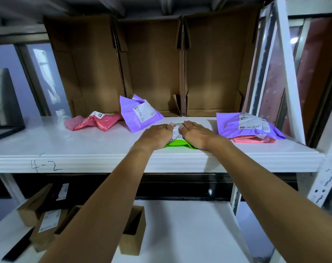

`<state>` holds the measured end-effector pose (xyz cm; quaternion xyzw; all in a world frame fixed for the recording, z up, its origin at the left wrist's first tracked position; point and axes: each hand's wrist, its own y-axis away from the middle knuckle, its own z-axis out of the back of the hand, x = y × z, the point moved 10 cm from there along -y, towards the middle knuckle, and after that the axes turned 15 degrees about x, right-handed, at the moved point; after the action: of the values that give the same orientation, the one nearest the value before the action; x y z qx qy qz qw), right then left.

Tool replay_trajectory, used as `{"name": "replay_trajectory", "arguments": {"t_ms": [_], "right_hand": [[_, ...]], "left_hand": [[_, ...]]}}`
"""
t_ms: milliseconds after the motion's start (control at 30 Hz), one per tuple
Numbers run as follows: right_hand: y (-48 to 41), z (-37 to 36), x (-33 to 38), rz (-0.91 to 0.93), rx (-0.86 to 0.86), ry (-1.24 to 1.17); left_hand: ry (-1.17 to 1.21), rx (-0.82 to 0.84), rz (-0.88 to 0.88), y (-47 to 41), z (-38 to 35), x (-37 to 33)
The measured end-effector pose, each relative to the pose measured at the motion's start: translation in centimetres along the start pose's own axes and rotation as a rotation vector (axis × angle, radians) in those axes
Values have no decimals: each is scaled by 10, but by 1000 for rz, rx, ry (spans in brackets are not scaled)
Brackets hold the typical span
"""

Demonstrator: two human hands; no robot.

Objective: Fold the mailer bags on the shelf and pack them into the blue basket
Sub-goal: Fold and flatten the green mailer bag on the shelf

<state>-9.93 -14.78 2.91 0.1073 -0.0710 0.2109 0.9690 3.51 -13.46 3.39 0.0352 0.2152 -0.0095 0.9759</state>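
Observation:
A green mailer bag (pixel 177 143) with a white label lies near the front of the white shelf (pixel 66 147). My left hand (pixel 157 135) and my right hand (pixel 196 134) both press flat on it, side by side, covering most of it. A purple mailer bag (pixel 138 115) stands crumpled just behind my left hand. A crumpled pink mailer bag (pixel 96 122) lies to the left. At the right, another purple mailer bag (pixel 248 126) rests on a flat pink bag (pixel 254 139). No blue basket is in view.
Three open cardboard boxes (pixel 153 67) stand on their sides along the back of the shelf. A white upright post (pixel 290 76) borders the shelf on the right. On the lower shelf (pixel 180 234) sit several small cardboard boxes (pixel 47 221).

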Motion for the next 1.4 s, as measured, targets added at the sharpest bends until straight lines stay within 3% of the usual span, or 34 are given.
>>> {"name": "replay_trajectory", "arguments": {"t_ms": [133,200,367,500,667,1000,1167,1400], "right_hand": [[5,10,-9,-18,-119,-295],[8,18,-11,25,-210,-324],[27,34,-2,166,-384,-273],[33,34,8,175,-396,-171],[29,30,9,103,-355,-84],[47,43,6,74,-495,-122],[42,38,8,73,-456,-90],[31,25,11,49,-289,-41]], "left_hand": [[220,-113,9,3,8,6],[274,-147,-5,4,14,9],[436,-237,-259,15,33,-1],[154,-378,-353,33,36,-23],[-66,-386,-282,32,30,-26],[-92,-364,-258,35,31,-31],[-80,-335,-284,40,30,-35],[-143,-167,-253,23,12,-33]]}}
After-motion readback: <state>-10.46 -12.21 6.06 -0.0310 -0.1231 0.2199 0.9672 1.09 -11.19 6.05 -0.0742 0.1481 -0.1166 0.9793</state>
